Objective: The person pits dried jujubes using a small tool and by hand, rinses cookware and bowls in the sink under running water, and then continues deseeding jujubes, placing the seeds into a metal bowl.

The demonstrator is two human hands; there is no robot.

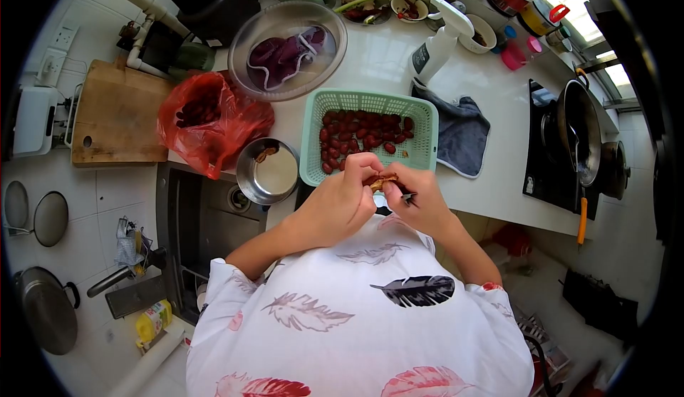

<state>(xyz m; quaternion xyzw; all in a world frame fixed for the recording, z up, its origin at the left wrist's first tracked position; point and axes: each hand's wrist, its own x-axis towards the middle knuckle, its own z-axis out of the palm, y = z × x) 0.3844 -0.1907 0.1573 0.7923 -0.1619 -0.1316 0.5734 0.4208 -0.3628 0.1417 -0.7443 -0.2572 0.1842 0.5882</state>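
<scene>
In the head view, pinched between the bent fingers of the left hand (347, 196) and right hand (420, 196): an opened fruit (377, 180), reddish outside, yellowish inside, held near the front edge of the green basket (308, 140). Mostly covered by thumbs and fingertips, hence hard to tell whether whole or halved. Jutting from the right hand, a slim dark object (408, 198), too hidden to name. Just below the hands, a small pale patch, likewise impossible to identify. Inside the basket, many dark-red fruits (350, 128), with part of the basket's near side blocked by the hands. Just left of the basket, by the sink (203, 219), a steel bowl (276, 178) with a few brown pieces (266, 154), too small to make out clearly. Farther left, a crumpled red plastic bag (242, 112), with dark contents only partly visible. Right of the basket, on the tabletop (491, 194), a grey cloth (464, 133), partly hidden by the basket's side. At the bottom, a feather-printed white top (342, 354), cut off by the lower edge.
</scene>
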